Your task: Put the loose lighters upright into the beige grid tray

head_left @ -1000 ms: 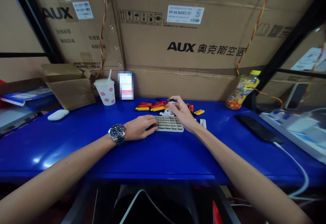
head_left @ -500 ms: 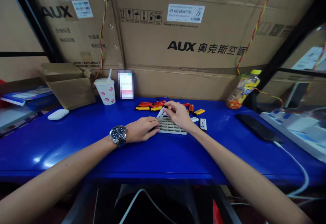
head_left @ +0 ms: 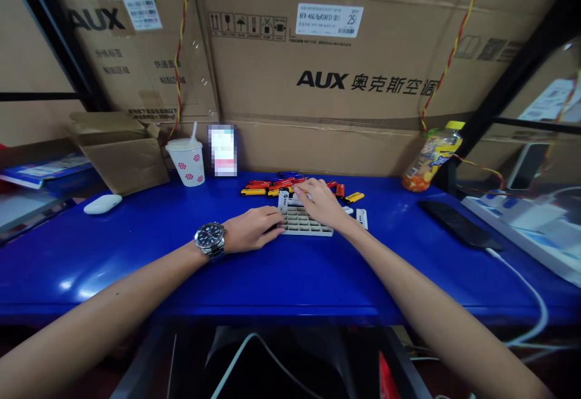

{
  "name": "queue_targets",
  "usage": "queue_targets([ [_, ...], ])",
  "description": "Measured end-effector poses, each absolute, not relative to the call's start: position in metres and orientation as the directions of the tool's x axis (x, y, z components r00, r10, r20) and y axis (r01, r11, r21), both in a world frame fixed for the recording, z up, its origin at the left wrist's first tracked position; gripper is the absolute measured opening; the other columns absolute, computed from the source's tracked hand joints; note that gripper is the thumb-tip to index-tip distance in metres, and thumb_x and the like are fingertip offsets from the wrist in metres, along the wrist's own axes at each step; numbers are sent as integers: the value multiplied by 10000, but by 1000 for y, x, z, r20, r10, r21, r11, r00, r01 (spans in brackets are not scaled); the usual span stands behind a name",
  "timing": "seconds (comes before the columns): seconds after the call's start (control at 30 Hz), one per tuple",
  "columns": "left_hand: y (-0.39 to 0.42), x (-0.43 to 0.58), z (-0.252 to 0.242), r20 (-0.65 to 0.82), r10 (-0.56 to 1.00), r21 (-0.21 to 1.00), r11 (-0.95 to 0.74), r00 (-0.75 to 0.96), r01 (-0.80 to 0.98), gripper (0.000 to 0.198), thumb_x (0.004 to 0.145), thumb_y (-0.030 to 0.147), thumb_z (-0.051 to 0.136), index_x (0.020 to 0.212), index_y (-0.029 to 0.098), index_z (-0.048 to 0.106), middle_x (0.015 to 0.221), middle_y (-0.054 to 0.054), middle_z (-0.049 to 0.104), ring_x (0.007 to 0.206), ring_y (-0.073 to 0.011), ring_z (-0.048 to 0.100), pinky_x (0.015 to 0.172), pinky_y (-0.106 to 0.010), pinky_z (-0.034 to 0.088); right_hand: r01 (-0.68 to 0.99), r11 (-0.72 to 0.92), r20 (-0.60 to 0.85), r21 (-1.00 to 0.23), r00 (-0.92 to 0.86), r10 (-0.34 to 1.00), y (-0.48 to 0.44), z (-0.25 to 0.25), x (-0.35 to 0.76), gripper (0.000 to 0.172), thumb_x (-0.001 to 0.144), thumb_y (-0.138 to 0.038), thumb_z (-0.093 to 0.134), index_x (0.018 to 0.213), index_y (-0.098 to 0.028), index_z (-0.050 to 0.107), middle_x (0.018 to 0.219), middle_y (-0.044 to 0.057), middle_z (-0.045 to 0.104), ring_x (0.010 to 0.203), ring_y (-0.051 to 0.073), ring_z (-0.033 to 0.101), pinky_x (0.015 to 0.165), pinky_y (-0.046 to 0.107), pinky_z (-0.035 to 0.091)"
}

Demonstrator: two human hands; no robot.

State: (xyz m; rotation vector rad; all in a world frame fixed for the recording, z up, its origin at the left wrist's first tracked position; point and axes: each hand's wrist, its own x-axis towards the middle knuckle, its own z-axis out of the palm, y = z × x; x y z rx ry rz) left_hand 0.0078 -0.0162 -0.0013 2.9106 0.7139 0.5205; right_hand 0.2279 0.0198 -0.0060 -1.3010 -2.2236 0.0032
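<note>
A pale grid tray (head_left: 308, 234) with many small compartments lies on the blue table. My left hand (head_left: 256, 228), with a watch on its wrist, grips the tray's left edge between thumb and fingers. One white lighter (head_left: 282, 200) stands upright at the tray's far left corner. My right hand (head_left: 320, 202) is over the tray's far side, fingers bent together just right of that lighter. Something white shows by these fingertips; whether they hold it is hidden. Behind the hand lies a pile of red lighters (head_left: 281, 183), yellow ones (head_left: 253, 192) and some blue ones.
Another white lighter (head_left: 362, 218) lies right of the tray. Along the back stand a paper cup (head_left: 190, 166) with a straw, a lit phone (head_left: 223, 152) and a drink bottle (head_left: 429, 160). A black device (head_left: 456, 223) with a cable lies right, a white case (head_left: 103, 204) left.
The white lighter in my right hand was tilted; now it stands upright at the tray's corner, with my fingertips off to its right. My left hand has stayed at the tray's edge.
</note>
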Motion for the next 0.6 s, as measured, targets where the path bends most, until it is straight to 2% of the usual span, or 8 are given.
queue_targets([
  [0.1,-17,8,0,300,471,181,-882,829,436,217,978,275,408,980,146,582,988,-96,616,892,-191,589,828,-345,498,840,505,353,-196,-420,836,25,-10,235,325,942,-302,445,1080,-191,717,1017,143,636,1016,273,495,893,427,352],
  [0.27,-18,8,2,285,472,173,-881,834,440,216,974,278,409,952,142,574,972,-97,613,878,-196,582,816,-350,494,859,489,290,-151,-434,853,24,-13,233,380,940,-377,440,1202,-223,667,961,157,595,987,308,447,857,438,333],
  [0.47,-20,8,5,277,477,177,-879,834,444,193,969,274,420,940,152,566,947,-86,606,852,-187,577,785,-322,481,901,393,264,-184,-340,903,20,-11,226,349,938,-345,411,1067,-164,679,966,178,556,968,313,427,816,414,336],
  [0.6,-20,8,5,271,482,178,-876,833,448,190,971,274,418,939,153,561,945,-83,600,854,-188,574,788,-320,476,877,435,277,-203,-375,885,24,-14,226,311,934,-325,433,1014,-186,700,915,145,555,947,287,431,836,416,329],
])
